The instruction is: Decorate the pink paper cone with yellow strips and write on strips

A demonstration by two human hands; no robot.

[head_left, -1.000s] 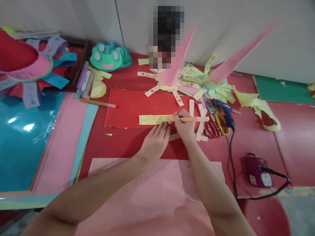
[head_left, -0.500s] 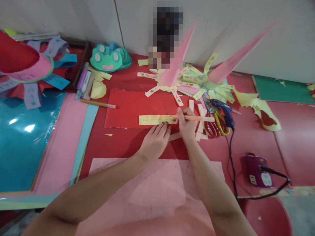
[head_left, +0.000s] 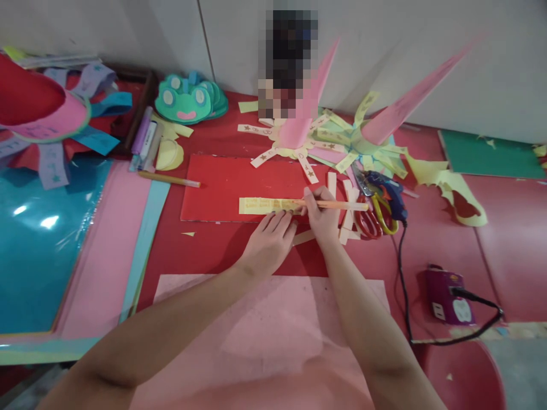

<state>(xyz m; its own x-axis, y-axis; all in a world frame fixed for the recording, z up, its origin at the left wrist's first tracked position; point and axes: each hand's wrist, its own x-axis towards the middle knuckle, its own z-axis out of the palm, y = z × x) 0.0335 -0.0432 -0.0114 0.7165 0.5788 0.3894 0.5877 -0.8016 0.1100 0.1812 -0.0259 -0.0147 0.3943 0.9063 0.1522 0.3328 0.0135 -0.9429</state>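
A yellow paper strip (head_left: pixel 252 205) with rows of orange handwriting lies on a red board (head_left: pixel 213 188). The fingertips of my left hand (head_left: pixel 269 236) rest flat along its lower edge, fingers stretched out. My right hand (head_left: pixel 322 219) is closed around an orange pen (head_left: pixel 346 205), whose tip meets the strip's right part. Pale paper strips (head_left: pixel 346 213) lie loose just right of that hand. Beyond them are scissors with red and yellow handles (head_left: pixel 384 213) and a blue glue gun (head_left: pixel 388 191).
Pink paper cones (head_left: pixel 388 119) with lettered strips stand at the back. Green frog cutouts (head_left: pixel 188 99), markers (head_left: pixel 147 142) and a gold pen (head_left: pixel 171 178) lie left. Coloured sheets (head_left: pixel 98 245) cover the left side. A purple power box (head_left: pixel 448 296) with a black cord sits right, above a red bin (head_left: pixel 465 376).
My right hand and the orange pen have shifted slightly left. The strip appears marginally further left, as does much of the view. Both hands keep their hold.
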